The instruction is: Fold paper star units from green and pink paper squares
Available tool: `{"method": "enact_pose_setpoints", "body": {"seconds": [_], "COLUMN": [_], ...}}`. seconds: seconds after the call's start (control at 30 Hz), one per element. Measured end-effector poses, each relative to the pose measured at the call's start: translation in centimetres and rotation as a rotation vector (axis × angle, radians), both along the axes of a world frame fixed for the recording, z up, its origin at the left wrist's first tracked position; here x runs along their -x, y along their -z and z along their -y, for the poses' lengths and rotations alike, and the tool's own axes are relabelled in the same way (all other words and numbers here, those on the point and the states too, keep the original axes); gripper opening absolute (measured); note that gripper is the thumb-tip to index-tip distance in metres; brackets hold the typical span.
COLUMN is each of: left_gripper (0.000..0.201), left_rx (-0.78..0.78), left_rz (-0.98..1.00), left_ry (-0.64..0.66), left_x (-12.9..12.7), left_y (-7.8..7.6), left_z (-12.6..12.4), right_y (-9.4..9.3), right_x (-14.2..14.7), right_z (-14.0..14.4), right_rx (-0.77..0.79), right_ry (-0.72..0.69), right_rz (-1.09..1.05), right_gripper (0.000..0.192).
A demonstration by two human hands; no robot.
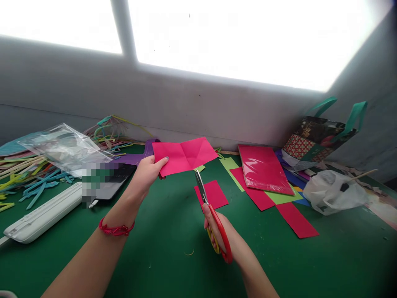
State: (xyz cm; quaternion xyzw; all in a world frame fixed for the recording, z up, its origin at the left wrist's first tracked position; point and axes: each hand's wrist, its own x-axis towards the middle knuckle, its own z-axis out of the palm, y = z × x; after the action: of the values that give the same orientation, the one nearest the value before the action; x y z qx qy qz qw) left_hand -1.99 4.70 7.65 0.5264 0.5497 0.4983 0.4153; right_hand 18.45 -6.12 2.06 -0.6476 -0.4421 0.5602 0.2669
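Between thumb and fingers, my left hand grips the left end of a pink sheet of paper, which is held up off the table and shows a crease down its middle. My right hand is closed around the handles of a pair of scissors, one handle red and the other yellow. Their blades point up and away, just below the paper and apart from it. Beneath the blades, a smaller piece of pink paper lies on the green table.
A wrapped pack of red paper rests on loose red and green sheets at right. Beyond are a white plastic bag and a patterned bag. Left are a white power strip, a dark phone and many paper strips.
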Motion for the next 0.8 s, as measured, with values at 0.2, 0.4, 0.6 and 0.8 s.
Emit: {"method": "enact_pose_setpoints", "body": {"seconds": [0.2, 0.4, 0.6, 0.8], "left_gripper": [0.030, 0.030, 0.027, 0.027], "left_rx": [0.011, 0.039, 0.057, 0.056], "left_rz": [-0.023, -0.064, -0.078, -0.082], "left_ry": [0.100, 0.177, 0.201, 0.204], "left_x": [-1.1, -1.8, -1.7, -1.6], "left_y": [-0.3, -0.4, -0.6, -0.5], "left_z": [0.8, 1.3, 1.3, 1.2], "right_y": [-0.1, -1.1, -1.3, -1.6], "right_x": [0.2, 0.8, 0.8, 0.9], "right_z": [0.2, 0.2, 0.2, 0.2], "right_rx": [-0.061, -0.088, -0.078, -0.084], "right_ry": [-0.007, 0.090, 0.101, 0.104], "right_rz": [-0.002, 0.031, 0.037, 0.036], "right_gripper": [0.050, 0.055, 0.058, 0.057]}}
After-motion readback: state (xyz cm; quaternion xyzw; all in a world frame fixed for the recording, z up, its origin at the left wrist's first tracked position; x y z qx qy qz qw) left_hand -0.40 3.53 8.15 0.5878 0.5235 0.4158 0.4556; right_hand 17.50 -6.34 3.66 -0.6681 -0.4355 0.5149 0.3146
